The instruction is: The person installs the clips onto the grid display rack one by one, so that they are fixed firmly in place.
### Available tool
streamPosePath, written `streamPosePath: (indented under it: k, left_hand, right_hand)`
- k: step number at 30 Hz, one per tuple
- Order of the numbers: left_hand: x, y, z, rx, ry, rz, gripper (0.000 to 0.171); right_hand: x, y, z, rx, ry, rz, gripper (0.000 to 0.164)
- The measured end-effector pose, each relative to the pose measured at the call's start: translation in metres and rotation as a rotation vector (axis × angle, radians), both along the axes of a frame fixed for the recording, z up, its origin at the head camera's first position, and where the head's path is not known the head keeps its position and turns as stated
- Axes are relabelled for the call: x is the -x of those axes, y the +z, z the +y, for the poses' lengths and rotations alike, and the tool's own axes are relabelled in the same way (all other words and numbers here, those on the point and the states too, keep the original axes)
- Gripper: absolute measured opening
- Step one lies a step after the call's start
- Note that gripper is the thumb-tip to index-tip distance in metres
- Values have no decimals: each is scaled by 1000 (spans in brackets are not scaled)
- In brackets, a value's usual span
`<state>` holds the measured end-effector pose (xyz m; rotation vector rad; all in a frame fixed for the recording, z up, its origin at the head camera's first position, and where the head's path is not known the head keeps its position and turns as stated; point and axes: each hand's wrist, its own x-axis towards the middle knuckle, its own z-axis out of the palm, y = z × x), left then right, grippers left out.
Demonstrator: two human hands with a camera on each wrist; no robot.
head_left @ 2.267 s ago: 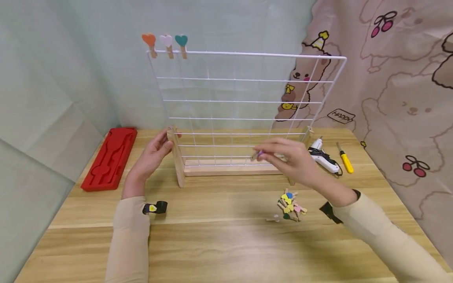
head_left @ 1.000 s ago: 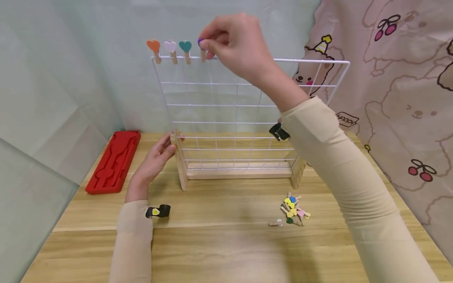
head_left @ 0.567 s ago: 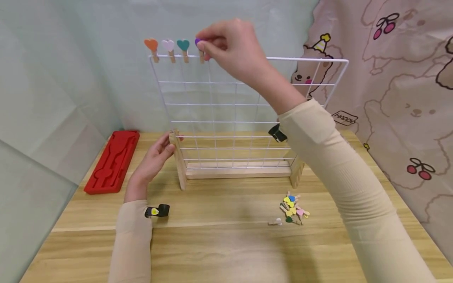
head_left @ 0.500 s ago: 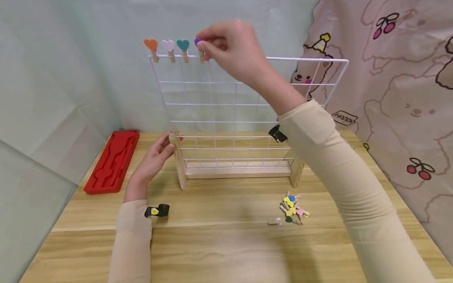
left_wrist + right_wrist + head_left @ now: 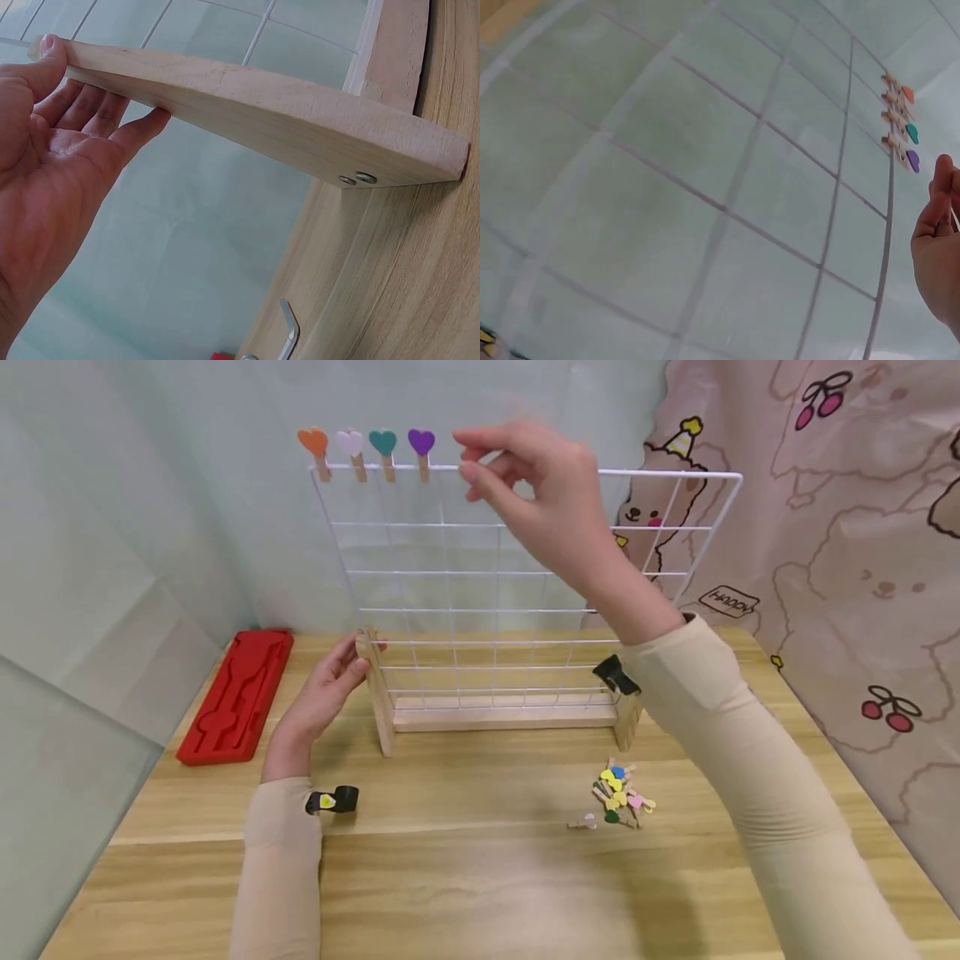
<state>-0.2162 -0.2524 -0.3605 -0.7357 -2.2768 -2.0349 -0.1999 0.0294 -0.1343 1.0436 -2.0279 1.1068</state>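
Observation:
A white wire grid rack (image 5: 498, 572) stands upright between two wooden end supports. My left hand (image 5: 318, 697) grips the left wooden support (image 5: 377, 697) near its top; in the left wrist view the thumb lies on one edge and the fingers (image 5: 90, 112) touch the broad face. Along the top wire sit an orange heart clothespin (image 5: 313, 443), a pale lilac one (image 5: 351, 445), a teal one (image 5: 383, 443) and a purple one (image 5: 422, 443). My right hand (image 5: 543, 485) is just right of the purple clothespin, thumb and forefinger apart, holding nothing.
Several heart clothespins (image 5: 615, 789) lie piled on the wooden table (image 5: 420, 877), right of centre. A red moulded case (image 5: 236, 697) lies at the left. In the left wrist view a hex key (image 5: 289, 330) lies beyond the support. Patterned cloth (image 5: 847, 568) hangs at the right.
My right hand carried the purple heart clothespin up to the top wire, let it go there and drew back to the right. My left hand has stayed on the support.

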Motion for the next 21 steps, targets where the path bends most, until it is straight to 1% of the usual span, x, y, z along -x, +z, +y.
streamPosePath:
  k: [2, 4, 6, 8, 13, 15, 18, 21]
  left_hand:
    - [1, 1, 0, -4, -4, 3, 46]
    - [1, 0, 0, -3, -2, 6, 46]
    - [1, 0, 0, -1, -1, 11, 45]
    - [1, -1, 0, -2, -1, 14, 45]
    - [2, -1, 0, -4, -5, 11, 46]
    - [2, 0, 0, -3, -5, 11, 45]
    - [2, 0, 0, 2, -3, 12, 44]
    - [2, 0, 0, -1, 0, 16, 44]
  right_hand:
    - [-6, -17, 10, 8, 58, 55, 25]
    - [-6, -39, 22, -22, 91, 102, 26]
    - [-11, -62, 34, -59, 107, 120, 26]
    - [-17, -86, 46, -99, 96, 94, 25]
    - [-32, -149, 80, -199, 71, -32, 26]
    - [-41, -172, 94, -251, 44, -109, 26]
    - [-54, -201, 114, -331, -8, -237, 21]
    - [-68, -224, 132, -408, -66, -333, 15]
